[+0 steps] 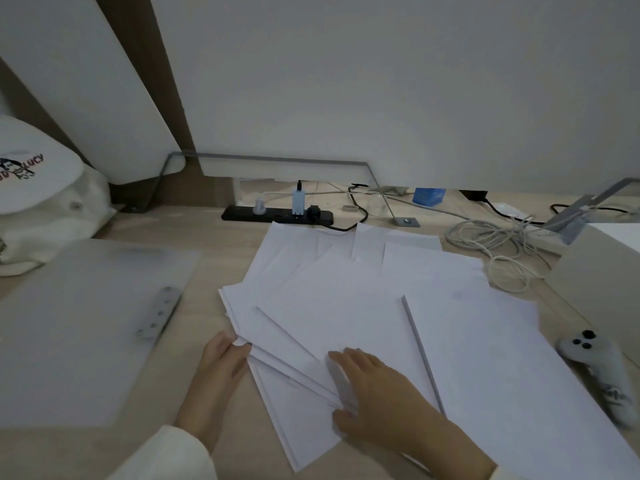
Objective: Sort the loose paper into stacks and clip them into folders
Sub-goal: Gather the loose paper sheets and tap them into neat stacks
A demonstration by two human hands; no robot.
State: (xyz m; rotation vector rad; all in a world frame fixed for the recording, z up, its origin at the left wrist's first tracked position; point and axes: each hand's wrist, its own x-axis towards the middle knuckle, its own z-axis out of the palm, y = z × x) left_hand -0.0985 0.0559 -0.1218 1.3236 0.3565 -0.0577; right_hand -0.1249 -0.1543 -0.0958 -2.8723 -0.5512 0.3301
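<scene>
Two hands meet a loose fan of paper (332, 306) at the near edge of a pale wooden desk (214, 244). The right hand (377, 386) lies palm down on the sheets' lower ends, fingers straight and spread, pressing where the sheets converge and gripping nothing. The left hand (221, 358), out of a cream sleeve (166, 455), comes against the fan's left edge with its fingertips at a corner of the sheets; whether it pinches that corner or merely touches it cannot be told.

The paper is plain white and blank on every visible face. Its sheets overlap at different angles and spread away from both hands toward the far side of the desk. Just right of the right hand, a squared stack (502, 375) of the same white sheets lies over the fan's right side with its edges aligned and neither hand on it.

Left of the left hand and apart from the paper, a frosted translucent folder (86, 323) lies flat, its metal clip (161, 311) near its right edge. A white controller (595, 368) lies beside the stack at right.

Farther back, the fan's top corners reach a black power strip (277, 214) with plugs in it. White cables (498, 247) coil at right, a blue box (427, 195) stands behind, and a cream bag (45, 216) sits at far left.
</scene>
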